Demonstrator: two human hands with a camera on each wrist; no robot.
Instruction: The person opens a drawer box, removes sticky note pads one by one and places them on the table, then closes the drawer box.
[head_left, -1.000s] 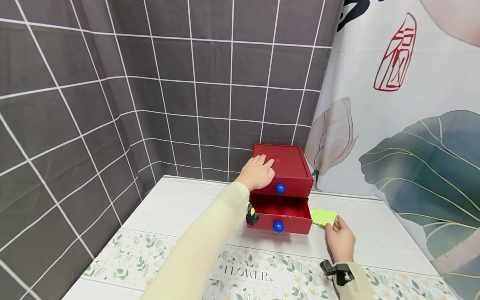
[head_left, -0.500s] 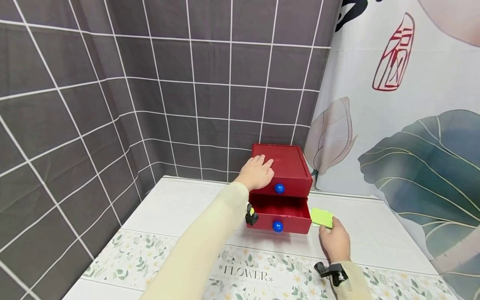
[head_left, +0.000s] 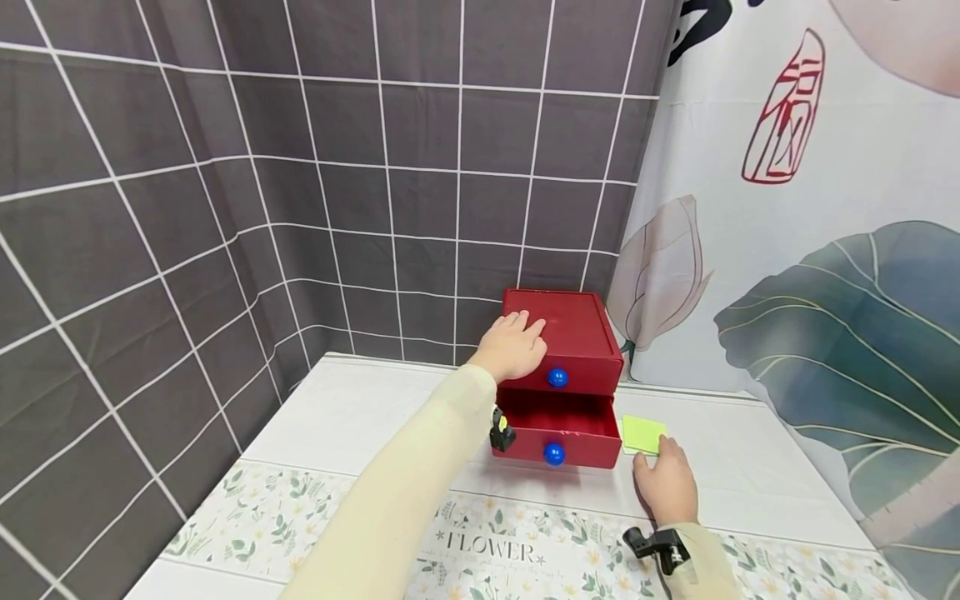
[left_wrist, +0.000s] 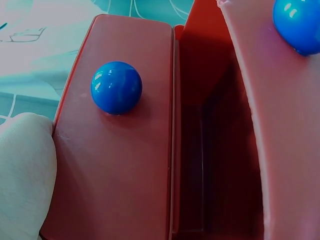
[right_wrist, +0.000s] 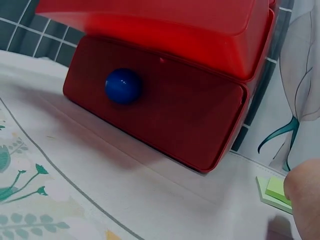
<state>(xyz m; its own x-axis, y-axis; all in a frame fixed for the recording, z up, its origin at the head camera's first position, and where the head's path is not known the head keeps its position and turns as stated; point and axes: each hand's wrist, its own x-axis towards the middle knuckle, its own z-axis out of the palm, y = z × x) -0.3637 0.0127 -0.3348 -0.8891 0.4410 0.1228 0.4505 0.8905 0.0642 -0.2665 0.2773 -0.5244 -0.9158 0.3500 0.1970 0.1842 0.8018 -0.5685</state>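
Note:
A red two-drawer box [head_left: 562, 325] stands on the table with its lower drawer [head_left: 592, 447] pulled out; no contents show inside. My left hand [head_left: 512, 346] rests on its top, left side, fingers spread and fairly straight. In the left wrist view, part of that hand [left_wrist: 25, 170] lies beside the upper drawer front [left_wrist: 115, 165]. Right of the box lies a bright green sticky-note pad [head_left: 642, 433] over a paler green one [right_wrist: 270, 199]. My right hand [head_left: 667, 483] touches its near right corner with loosely bent fingers; the thumb is at the near edge.
Blue round knobs [head_left: 554, 454] stick out from both drawer fronts. A white table [head_left: 390, 400] with a flowered runner [head_left: 300, 517] lies under everything. Behind hang a dark gridded curtain [head_left: 420, 200] and a leaf-printed cloth [head_left: 750, 267].
My right hand has moved slightly left and nearer along the pad. The bright green pad turned, and now sits squarer. My left hand has stayed on the box.

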